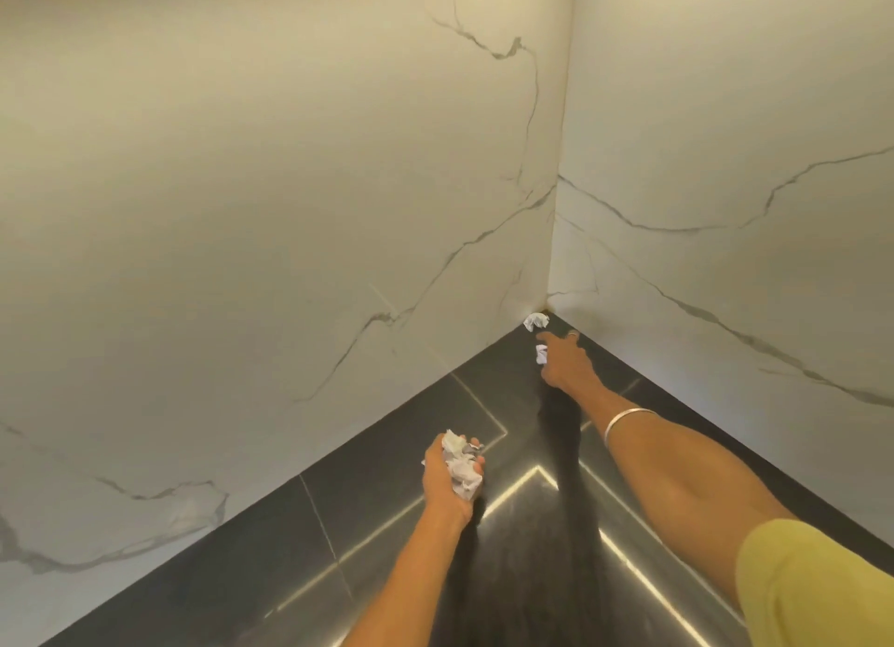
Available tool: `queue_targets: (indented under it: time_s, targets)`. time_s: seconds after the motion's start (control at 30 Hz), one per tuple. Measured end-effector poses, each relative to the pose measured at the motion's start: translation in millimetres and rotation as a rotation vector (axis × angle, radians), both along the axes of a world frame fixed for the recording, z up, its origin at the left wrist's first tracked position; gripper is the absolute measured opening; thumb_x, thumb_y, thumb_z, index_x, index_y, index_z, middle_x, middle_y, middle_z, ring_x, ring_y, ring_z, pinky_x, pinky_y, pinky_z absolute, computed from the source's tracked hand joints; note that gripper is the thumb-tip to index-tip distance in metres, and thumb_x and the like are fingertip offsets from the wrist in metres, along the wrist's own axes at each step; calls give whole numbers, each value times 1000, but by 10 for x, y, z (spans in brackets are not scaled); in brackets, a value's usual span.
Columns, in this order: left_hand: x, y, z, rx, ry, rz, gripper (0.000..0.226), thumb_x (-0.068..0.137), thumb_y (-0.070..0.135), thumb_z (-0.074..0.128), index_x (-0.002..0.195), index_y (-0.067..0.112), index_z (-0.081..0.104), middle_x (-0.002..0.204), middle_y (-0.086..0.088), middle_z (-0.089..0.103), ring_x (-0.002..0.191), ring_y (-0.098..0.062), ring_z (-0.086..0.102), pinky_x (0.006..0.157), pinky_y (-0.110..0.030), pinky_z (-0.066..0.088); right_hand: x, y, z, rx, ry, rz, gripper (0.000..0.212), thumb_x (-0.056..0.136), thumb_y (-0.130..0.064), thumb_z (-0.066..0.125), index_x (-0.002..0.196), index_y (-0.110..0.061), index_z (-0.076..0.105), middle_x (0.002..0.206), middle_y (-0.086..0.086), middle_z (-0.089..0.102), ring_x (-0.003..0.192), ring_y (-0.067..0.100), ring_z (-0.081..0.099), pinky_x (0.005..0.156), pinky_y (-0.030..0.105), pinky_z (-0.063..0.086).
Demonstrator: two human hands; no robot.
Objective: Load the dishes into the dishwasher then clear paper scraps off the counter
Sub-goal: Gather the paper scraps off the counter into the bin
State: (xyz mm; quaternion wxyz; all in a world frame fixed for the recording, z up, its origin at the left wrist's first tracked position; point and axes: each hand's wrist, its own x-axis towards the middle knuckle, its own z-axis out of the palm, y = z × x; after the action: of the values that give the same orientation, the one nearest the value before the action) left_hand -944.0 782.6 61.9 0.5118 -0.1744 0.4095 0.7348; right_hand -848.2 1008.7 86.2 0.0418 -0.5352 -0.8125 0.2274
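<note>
My left hand (pixel 447 472) is palm up over the dark counter (pixel 377 496), its fingers curled round a bundle of crumpled white paper scraps (pixel 462 462). My right hand (pixel 566 361) reaches far into the counter's corner and holds a small crumpled paper scrap (pixel 542 354) under its fingers. Just beyond its fingertips, another crumpled paper ball (pixel 536 320) lies right in the corner where the two walls meet. No dishes or dishwasher are in view.
White marble walls with grey veins (pixel 290 211) close the corner on the left and right. The glossy black counter reflects bright light strips (pixel 522 487). A metal bangle (pixel 624 421) sits on my right forearm, and a yellow sleeve (pixel 812 583) shows at lower right.
</note>
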Motion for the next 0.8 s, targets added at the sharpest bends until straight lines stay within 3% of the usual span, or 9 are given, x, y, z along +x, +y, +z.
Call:
queue_targets:
  time_s: [0.1,0.23,0.4,0.47,0.53,0.6,0.67,0.8]
  targets:
    - [35,-36,12,8,-4,-4,26,95,21,49,73,6,54,66,-15,55,43,-18,51,39,-19,43,-91,156,-55,39,-25,38,61,95,-18,54,151,-25,30,152,26,19,118,46,53,98,43,44]
    - [26,-79,-5,-12,4,-44,27,96,21,51,75,4,57,68,-17,56,41,-19,51,37,-18,41,-264,265,-63,38,1,127,48,97,-20,51,144,-19,37,155,17,21,117,42,55,98,43,45]
    - [-14,-16,-61,-55,-2,-40,30,94,22,51,72,2,57,63,-18,58,39,-21,51,37,-18,39,-409,350,-60,-28,-32,168,60,98,-19,49,152,-19,22,165,4,-2,134,39,43,109,42,35]
    - [-34,36,-105,-79,8,-26,31,94,24,50,74,1,56,61,-18,60,38,-23,51,38,-18,39,-392,355,-89,-68,20,131,61,97,-17,52,151,-19,23,162,8,16,131,38,46,107,41,37]
    - [-31,24,-129,-80,-2,-23,32,94,25,51,75,1,57,62,-19,61,36,-23,51,36,-18,38,-362,274,-67,-21,96,99,55,92,-12,58,141,-17,31,143,16,38,114,38,57,93,39,45]
    - [-2,-14,-103,-77,-14,-32,32,93,25,53,75,-1,60,66,-20,60,37,-22,51,34,-18,38,-335,164,-38,88,149,42,51,88,-7,62,130,-13,34,130,19,42,97,38,62,78,36,47]
    - [10,-33,-89,-60,-31,-27,31,93,23,55,75,-2,60,65,-19,58,39,-21,52,35,-19,39,-297,112,-40,147,152,-11,54,85,-7,66,128,-14,34,131,21,40,93,39,64,74,35,49]
    - [7,-53,-82,-55,4,-51,30,95,24,53,77,2,60,67,-17,60,41,-19,52,34,-17,37,-237,173,-155,7,9,97,71,90,-12,62,150,-23,28,154,18,21,121,40,54,99,42,45]
